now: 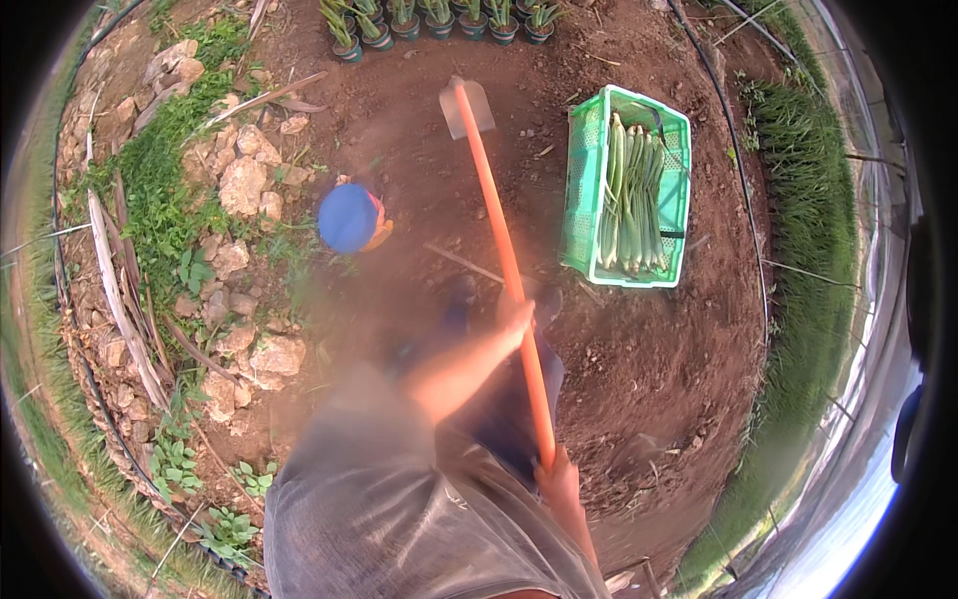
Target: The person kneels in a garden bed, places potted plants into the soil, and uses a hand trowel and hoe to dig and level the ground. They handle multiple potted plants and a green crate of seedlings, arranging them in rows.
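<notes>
A hoe with a long orange handle slants across the middle, its broad metal blade at the far end against the brown soil. My left hand is wrapped round the handle about midway along. Lower down, close to my body, my right hand grips the near end of the same handle. Both hands are closed on it. Some blur lies over my left arm and the ground beside it.
Right of the hoe stands a green plastic crate holding long green stalks. Potted spiky-leaved plants line the far edge. To the left are a round blue thing with an orange-yellow side and pale rocks. A black hose runs along the right.
</notes>
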`<state>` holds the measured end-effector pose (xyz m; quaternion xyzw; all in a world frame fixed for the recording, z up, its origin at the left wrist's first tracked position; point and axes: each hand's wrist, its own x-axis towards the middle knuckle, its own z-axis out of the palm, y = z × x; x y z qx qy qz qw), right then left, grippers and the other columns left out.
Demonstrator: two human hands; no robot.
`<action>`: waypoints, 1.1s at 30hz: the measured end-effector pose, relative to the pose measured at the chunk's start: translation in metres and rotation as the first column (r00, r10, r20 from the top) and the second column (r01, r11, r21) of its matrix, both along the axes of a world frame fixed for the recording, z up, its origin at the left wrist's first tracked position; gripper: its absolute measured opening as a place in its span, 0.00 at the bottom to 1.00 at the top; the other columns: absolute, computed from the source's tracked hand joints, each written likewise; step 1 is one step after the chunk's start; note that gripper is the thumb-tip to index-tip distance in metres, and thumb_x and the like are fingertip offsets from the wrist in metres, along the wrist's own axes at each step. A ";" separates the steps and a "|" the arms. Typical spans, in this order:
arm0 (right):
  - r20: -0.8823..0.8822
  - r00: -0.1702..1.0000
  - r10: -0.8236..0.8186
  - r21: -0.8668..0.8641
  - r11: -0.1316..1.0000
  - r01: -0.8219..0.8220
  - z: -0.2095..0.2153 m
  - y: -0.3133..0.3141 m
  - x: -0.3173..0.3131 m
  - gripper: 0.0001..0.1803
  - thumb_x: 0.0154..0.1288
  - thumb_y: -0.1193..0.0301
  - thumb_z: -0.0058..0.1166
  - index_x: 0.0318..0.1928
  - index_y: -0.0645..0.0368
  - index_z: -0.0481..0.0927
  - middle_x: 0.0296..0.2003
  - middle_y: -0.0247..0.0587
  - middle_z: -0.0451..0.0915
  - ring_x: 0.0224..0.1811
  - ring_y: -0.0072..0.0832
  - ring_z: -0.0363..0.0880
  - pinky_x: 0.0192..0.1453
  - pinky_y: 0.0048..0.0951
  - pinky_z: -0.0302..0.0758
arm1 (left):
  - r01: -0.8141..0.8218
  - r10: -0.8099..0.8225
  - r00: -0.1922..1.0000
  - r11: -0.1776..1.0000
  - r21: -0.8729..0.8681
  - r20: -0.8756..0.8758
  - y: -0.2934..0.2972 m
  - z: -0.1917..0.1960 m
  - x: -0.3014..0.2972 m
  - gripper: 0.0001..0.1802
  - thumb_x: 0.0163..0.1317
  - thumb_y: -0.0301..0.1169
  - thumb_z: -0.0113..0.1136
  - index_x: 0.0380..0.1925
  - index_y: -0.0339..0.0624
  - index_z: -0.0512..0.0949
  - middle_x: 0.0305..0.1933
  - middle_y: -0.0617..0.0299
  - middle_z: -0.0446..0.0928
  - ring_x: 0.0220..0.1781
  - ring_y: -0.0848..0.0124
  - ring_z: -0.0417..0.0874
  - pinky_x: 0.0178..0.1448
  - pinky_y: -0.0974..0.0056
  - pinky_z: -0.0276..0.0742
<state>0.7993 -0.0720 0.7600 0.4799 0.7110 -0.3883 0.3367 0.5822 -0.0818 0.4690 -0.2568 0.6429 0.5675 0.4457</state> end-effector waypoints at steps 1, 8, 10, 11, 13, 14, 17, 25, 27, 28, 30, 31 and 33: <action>-0.109 0.991 0.072 0.034 0.997 -0.068 -0.025 0.017 -0.035 0.21 0.56 0.67 0.56 0.49 0.61 0.70 0.31 0.67 0.81 0.37 0.64 0.80 0.42 0.57 0.77 | -0.032 0.032 0.999 0.999 0.008 0.014 0.019 -0.019 -0.048 0.08 0.54 0.26 0.58 0.31 0.37 0.70 0.18 0.60 0.70 0.15 0.66 0.75 0.17 0.58 0.71; -0.191 0.976 0.105 0.026 0.994 -0.102 -0.122 0.074 -0.198 0.21 0.58 0.68 0.54 0.48 0.68 0.69 0.35 0.71 0.80 0.43 0.65 0.80 0.50 0.54 0.77 | 0.139 -0.176 0.968 0.969 -0.202 -0.177 0.074 -0.026 -0.224 0.12 0.59 0.26 0.57 0.40 0.33 0.68 0.27 0.53 0.74 0.20 0.60 0.81 0.23 0.55 0.79; -0.122 0.987 0.103 -0.001 0.995 -0.104 -0.108 0.069 -0.174 0.22 0.57 0.67 0.55 0.49 0.68 0.69 0.36 0.71 0.80 0.44 0.65 0.79 0.50 0.54 0.77 | 0.185 -0.223 0.966 0.949 -0.255 -0.127 0.073 -0.026 -0.209 0.20 0.59 0.26 0.57 0.49 0.30 0.64 0.35 0.47 0.79 0.22 0.58 0.85 0.25 0.55 0.83; -0.074 0.991 0.111 -0.011 0.994 -0.112 -0.096 0.066 -0.155 0.22 0.57 0.67 0.55 0.49 0.68 0.69 0.36 0.71 0.80 0.44 0.65 0.79 0.50 0.54 0.77 | 0.167 -0.205 0.972 0.949 -0.267 -0.120 0.071 -0.028 -0.193 0.20 0.59 0.26 0.57 0.49 0.29 0.64 0.36 0.46 0.79 0.22 0.57 0.85 0.24 0.55 0.83; 0.062 0.992 0.109 -0.050 0.993 -0.106 -0.070 0.060 -0.113 0.23 0.58 0.66 0.54 0.51 0.67 0.69 0.39 0.72 0.80 0.48 0.63 0.79 0.53 0.54 0.76 | 0.203 -0.225 0.973 0.939 -0.278 -0.052 0.065 -0.032 -0.156 0.23 0.59 0.26 0.57 0.51 0.28 0.63 0.35 0.44 0.79 0.18 0.57 0.83 0.23 0.55 0.83; 0.054 0.996 0.076 -0.069 0.995 -0.073 -0.057 0.057 -0.094 0.23 0.58 0.65 0.55 0.50 0.67 0.70 0.38 0.72 0.80 0.46 0.63 0.80 0.52 0.55 0.76 | 0.217 -0.223 0.975 0.950 -0.225 -0.003 0.061 -0.033 -0.143 0.23 0.59 0.26 0.56 0.52 0.28 0.61 0.35 0.44 0.78 0.17 0.57 0.83 0.20 0.54 0.81; 0.081 0.995 0.061 -0.017 0.998 -0.060 -0.005 0.036 -0.029 0.22 0.57 0.65 0.56 0.49 0.67 0.72 0.35 0.70 0.81 0.43 0.63 0.81 0.48 0.55 0.77 | 0.104 -0.101 0.994 0.989 -0.104 0.032 0.047 -0.011 -0.076 0.24 0.59 0.24 0.57 0.53 0.30 0.61 0.28 0.48 0.76 0.14 0.60 0.80 0.15 0.55 0.78; 0.313 0.938 -0.151 -0.030 0.985 0.169 0.121 -0.002 0.080 0.18 0.57 0.65 0.57 0.43 0.64 0.73 0.32 0.66 0.81 0.40 0.62 0.81 0.43 0.54 0.77 | 0.184 -0.158 0.917 0.982 -0.037 0.365 -0.001 0.083 0.118 0.20 0.57 0.26 0.58 0.48 0.33 0.66 0.33 0.50 0.76 0.18 0.63 0.80 0.21 0.57 0.79; 0.317 0.940 -0.126 -0.020 0.990 0.139 0.126 -0.006 0.082 0.17 0.57 0.65 0.57 0.42 0.64 0.73 0.32 0.66 0.81 0.39 0.62 0.81 0.42 0.53 0.77 | 0.166 -0.154 0.909 0.986 0.001 0.388 0.007 0.075 0.112 0.19 0.57 0.25 0.57 0.48 0.34 0.65 0.32 0.52 0.75 0.17 0.63 0.79 0.20 0.58 0.78; 0.289 0.951 -0.107 0.009 0.994 0.109 0.118 -0.005 0.077 0.17 0.57 0.65 0.58 0.42 0.64 0.73 0.31 0.65 0.81 0.39 0.62 0.81 0.41 0.53 0.77 | 0.151 -0.141 0.911 0.989 0.004 0.387 0.018 0.066 0.097 0.19 0.57 0.24 0.57 0.47 0.34 0.64 0.32 0.54 0.73 0.17 0.64 0.77 0.19 0.59 0.77; 0.224 0.973 -0.060 0.127 0.991 0.032 0.092 0.002 0.057 0.17 0.56 0.66 0.59 0.42 0.62 0.72 0.29 0.64 0.81 0.36 0.63 0.80 0.38 0.54 0.76 | 0.105 -0.115 0.946 0.993 0.050 0.303 0.045 0.050 0.062 0.20 0.58 0.24 0.58 0.49 0.35 0.63 0.32 0.54 0.72 0.17 0.65 0.76 0.18 0.60 0.77; 0.144 0.989 -0.044 0.148 0.989 0.023 0.070 0.014 0.041 0.17 0.56 0.66 0.59 0.43 0.62 0.72 0.29 0.64 0.81 0.35 0.63 0.80 0.38 0.55 0.76 | -0.011 -0.012 0.985 0.991 0.137 0.172 0.063 0.041 0.040 0.20 0.59 0.25 0.59 0.48 0.36 0.64 0.33 0.54 0.72 0.17 0.66 0.76 0.18 0.60 0.77; -0.012 1.000 0.017 0.167 0.986 -0.015 0.024 0.046 0.001 0.18 0.56 0.67 0.57 0.46 0.61 0.70 0.27 0.64 0.80 0.34 0.62 0.81 0.37 0.57 0.76 | -0.026 0.007 0.984 0.994 0.107 0.176 0.103 0.016 -0.016 0.18 0.59 0.28 0.61 0.45 0.37 0.65 0.28 0.58 0.72 0.16 0.67 0.74 0.17 0.61 0.75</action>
